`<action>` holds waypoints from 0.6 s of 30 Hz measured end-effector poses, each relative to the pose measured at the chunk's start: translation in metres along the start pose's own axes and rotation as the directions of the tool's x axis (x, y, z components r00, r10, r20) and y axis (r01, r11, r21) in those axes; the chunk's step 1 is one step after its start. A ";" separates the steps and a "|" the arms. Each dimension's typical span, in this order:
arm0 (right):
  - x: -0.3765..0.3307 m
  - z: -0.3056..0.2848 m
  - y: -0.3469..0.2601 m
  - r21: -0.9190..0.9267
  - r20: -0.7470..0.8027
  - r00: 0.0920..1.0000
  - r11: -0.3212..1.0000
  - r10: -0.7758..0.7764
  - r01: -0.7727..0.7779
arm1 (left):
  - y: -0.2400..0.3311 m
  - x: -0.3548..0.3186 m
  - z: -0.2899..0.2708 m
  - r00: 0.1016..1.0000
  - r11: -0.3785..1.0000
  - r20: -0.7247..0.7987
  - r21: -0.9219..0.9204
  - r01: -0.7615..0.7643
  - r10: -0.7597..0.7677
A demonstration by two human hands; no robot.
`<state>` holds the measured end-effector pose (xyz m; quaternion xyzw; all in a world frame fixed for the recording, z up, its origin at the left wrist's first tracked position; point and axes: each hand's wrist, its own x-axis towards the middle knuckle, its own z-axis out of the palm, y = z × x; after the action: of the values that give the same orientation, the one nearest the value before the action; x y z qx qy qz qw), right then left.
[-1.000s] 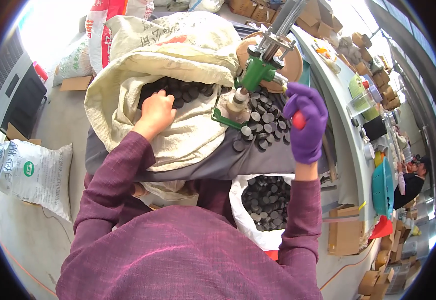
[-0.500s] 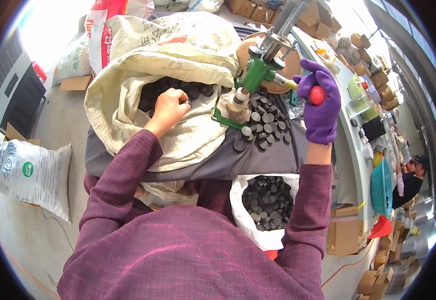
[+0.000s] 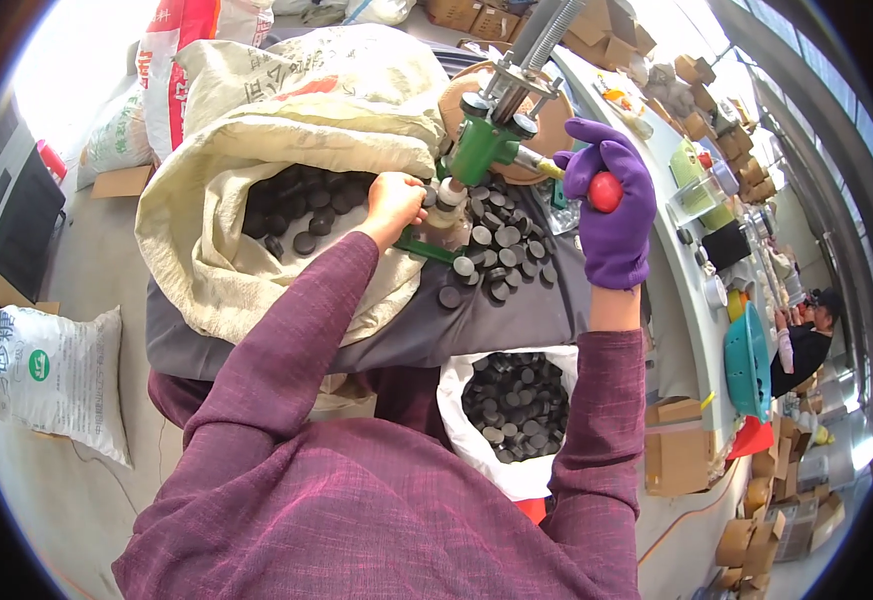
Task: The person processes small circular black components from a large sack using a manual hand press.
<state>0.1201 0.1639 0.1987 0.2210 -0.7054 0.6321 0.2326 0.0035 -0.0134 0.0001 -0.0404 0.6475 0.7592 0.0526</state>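
My bare left hand pinches a small dark round cap beside the white tip of a green hand press. In a purple glove, my right hand is wrapped round the red ball knob of the press lever. Several black round caps lie inside a cream woven sack left of the press. More grey-black caps are heaped on the dark cloth to its right. The exact seat under the press tip is partly hidden by my left hand.
Below the table edge, a white bag holds many black caps. A filled white sack stands on the floor at left. A long table with a teal basin runs along the right, where another person sits.
My left hand has moved right, out of the cream sack's mouth to the press tip, with a cap in its fingers. The right hand keeps its hold on the knob. The whole view has shifted slightly.
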 end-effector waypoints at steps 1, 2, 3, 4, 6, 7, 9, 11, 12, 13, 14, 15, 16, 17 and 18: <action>-0.001 -0.002 0.000 -0.005 0.006 1.000 1.000 0.006 -0.006 | -0.001 -0.002 0.007 0.999 0.999 0.016 0.044 -0.031 0.030; -0.001 -0.004 0.000 -0.008 0.013 1.000 1.000 0.012 -0.012 | -0.001 -0.003 0.012 0.998 0.994 0.031 0.087 -0.062 0.060; -0.001 -0.005 0.000 -0.009 0.013 1.000 1.000 0.014 -0.014 | -0.003 -0.003 0.016 0.998 0.991 0.030 0.115 -0.066 0.063; -0.001 -0.006 -0.001 -0.011 0.011 1.000 1.000 0.017 -0.017 | -0.005 -0.003 0.016 0.998 0.991 0.029 0.115 -0.064 0.061; -0.001 -0.004 0.000 -0.012 0.008 1.000 1.000 0.022 -0.022 | -0.011 -0.003 0.013 0.988 0.977 0.013 0.148 -0.156 0.156; 0.000 -0.002 0.000 -0.020 0.011 1.000 1.000 0.006 -0.006 | -0.016 -0.001 0.008 0.921 0.875 -0.024 0.324 -0.360 0.388; 0.000 0.000 0.000 -0.029 0.013 1.000 1.000 -0.007 0.007 | -0.024 -0.004 0.003 0.877 0.818 -0.009 0.366 -0.444 0.480; 0.000 -0.001 0.000 -0.045 -0.006 1.000 0.999 -0.001 0.001 | -0.025 -0.007 0.001 0.850 0.762 0.086 0.401 -0.508 0.520; 0.000 -0.002 0.001 -0.043 -0.004 1.000 0.999 0.000 0.000 | -0.021 -0.011 0.001 0.850 0.763 0.083 0.403 -0.506 0.519; 0.000 -0.005 0.001 -0.040 0.003 1.000 0.999 -0.006 0.007 | -0.015 -0.016 0.004 0.856 0.738 0.114 0.459 -0.495 0.504; -0.001 -0.008 0.001 -0.037 0.009 1.000 0.999 -0.013 0.014 | -0.009 -0.022 0.007 0.862 0.708 0.145 0.512 -0.486 0.486; -0.001 -0.005 0.001 -0.036 0.012 1.000 0.999 -0.012 0.012 | -0.010 -0.023 0.007 0.860 0.701 0.133 0.526 -0.483 0.493; -0.001 -0.001 0.000 -0.050 -0.001 1.000 0.998 -0.024 0.024 | -0.010 -0.023 0.008 0.861 0.702 0.131 0.526 -0.481 0.492; -0.001 0.001 0.000 -0.066 -0.014 0.999 0.997 -0.036 0.035 | -0.010 -0.024 0.010 0.854 0.675 0.125 0.560 -0.481 0.505; -0.001 0.002 0.000 -0.065 -0.012 0.999 0.997 -0.035 0.034 | -0.010 -0.024 0.011 0.847 0.648 0.118 0.593 -0.478 0.518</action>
<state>0.1210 0.1623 0.1979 0.2213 -0.7199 0.6064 0.2552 0.0285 -0.0020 -0.0054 0.1341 0.8410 0.4964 -0.1682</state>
